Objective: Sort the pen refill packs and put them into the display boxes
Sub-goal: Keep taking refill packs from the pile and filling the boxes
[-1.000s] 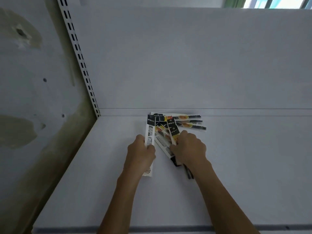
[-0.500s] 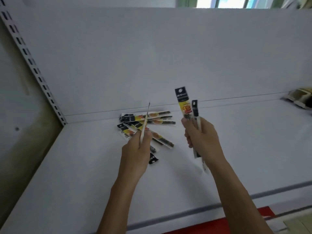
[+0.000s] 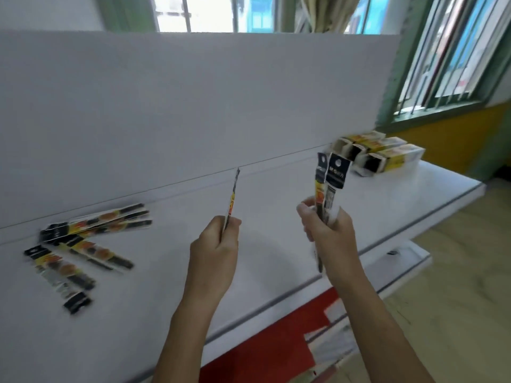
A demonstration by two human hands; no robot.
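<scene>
While loose packs [image 3: 83,244] lie on shelf [image 3: 166,272] far left of display boxes [image 3: 378,157], left hand [image 3: 213,255] grip pinches one pack [image 3: 233,197] upright; right hand [image 3: 329,230] grip holds two packs [image 3: 334,172], nearer those boxes.

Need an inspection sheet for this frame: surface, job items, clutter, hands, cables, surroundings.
Surface: white shelf, white back panel behind it.
Job's things: loose packs fanned out at the left; boxes at the far right, open ends toward the camera.
Clutter: nothing seen.
Hands: left hand pinches one pack, edge-on; right hand grips two packs, upright.
Cables: nothing seen.
Surroundings: barred windows behind and to the right; red sheet below the shelf.
</scene>
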